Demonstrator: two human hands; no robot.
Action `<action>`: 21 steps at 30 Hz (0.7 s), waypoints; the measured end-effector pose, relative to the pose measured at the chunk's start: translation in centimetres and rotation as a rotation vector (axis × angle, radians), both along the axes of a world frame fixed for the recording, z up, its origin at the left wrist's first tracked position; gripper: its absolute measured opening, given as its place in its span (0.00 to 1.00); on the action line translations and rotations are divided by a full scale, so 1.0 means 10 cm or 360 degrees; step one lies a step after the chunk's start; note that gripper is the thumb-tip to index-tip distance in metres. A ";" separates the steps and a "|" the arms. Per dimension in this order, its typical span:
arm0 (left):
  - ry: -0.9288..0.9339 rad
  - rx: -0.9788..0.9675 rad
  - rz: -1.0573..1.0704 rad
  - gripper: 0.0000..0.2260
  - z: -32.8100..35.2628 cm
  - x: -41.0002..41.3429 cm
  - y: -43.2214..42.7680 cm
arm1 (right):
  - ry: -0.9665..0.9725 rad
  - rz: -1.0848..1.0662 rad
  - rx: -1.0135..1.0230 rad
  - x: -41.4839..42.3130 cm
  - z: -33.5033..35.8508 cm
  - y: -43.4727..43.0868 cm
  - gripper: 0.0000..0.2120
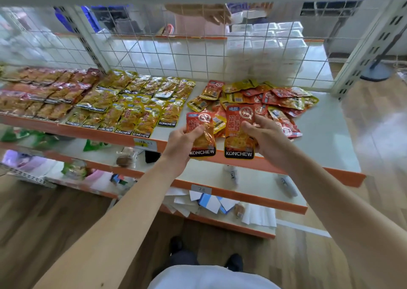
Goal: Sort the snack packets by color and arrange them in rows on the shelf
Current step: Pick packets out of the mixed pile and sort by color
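A white shelf (326,134) with an orange front edge runs under a wire-grid back panel (198,55), above a wooden floor.

The left hand (182,141) has its thumb pressed on the front of an orange-red KONCHEW packet (198,119) and its fingers curled behind it, gripping it by its left side over the shelf's near edge. The right hand (264,134) pinches a second orange-red packet (239,132) the same way by its right side, thumb on the front. This one stands upright, just beside the first, and both have their black brand strips toward the person.

Just beyond the two held packets, a loose pile of red and yellow packets (275,99) lies jumbled on the right part of the shelf. To its left, yellow packets (136,103) lie in overlapping rows from far to near. Farther left, darker red packets (44,90) lie in rows too.

Behind the grid stand stacks of clear plastic boxes (264,46). Below, lower shelves (253,191) hold papers and small goods.
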State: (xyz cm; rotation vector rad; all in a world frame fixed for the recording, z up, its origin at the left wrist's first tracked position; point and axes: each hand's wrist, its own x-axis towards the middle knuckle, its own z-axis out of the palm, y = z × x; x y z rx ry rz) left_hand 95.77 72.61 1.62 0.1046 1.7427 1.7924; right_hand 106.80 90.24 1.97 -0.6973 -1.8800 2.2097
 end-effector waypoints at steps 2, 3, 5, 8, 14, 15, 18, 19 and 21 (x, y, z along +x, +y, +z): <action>-0.0002 0.0059 0.0035 0.04 0.03 -0.06 -0.07 | -0.0021 0.0097 -0.0018 -0.06 0.03 -0.05 0.08; 0.0019 0.0080 0.0045 0.05 0.03 -0.09 -0.11 | -0.0025 0.0122 0.0008 -0.08 0.05 -0.09 0.08; 0.0090 0.0087 0.0055 0.06 0.03 -0.16 -0.18 | -0.0007 0.0103 0.0068 -0.14 0.08 -0.16 0.09; 0.0181 0.0074 0.0073 0.05 0.03 -0.27 -0.31 | 0.0039 0.0033 0.0164 -0.25 0.08 -0.27 0.11; 0.0295 0.0065 0.0045 0.06 0.04 -0.51 -0.71 | 0.0066 -0.0041 0.0218 -0.53 0.13 -0.65 0.11; 0.0298 0.0078 0.0059 0.06 0.05 -0.56 -0.79 | 0.0066 -0.0052 0.0231 -0.59 0.13 -0.73 0.10; 0.0333 0.0091 0.0091 0.06 0.04 -0.72 -1.08 | 0.0063 -0.0092 0.0282 -0.79 0.15 -1.01 0.07; 0.0336 0.0092 0.0109 0.07 0.04 -0.77 -1.19 | 0.0069 -0.0101 0.0297 -0.86 0.16 -1.12 0.07; 0.0338 0.0108 0.0133 0.08 0.06 -0.90 -1.40 | 0.0071 -0.0084 0.0326 -1.00 0.17 -1.34 0.08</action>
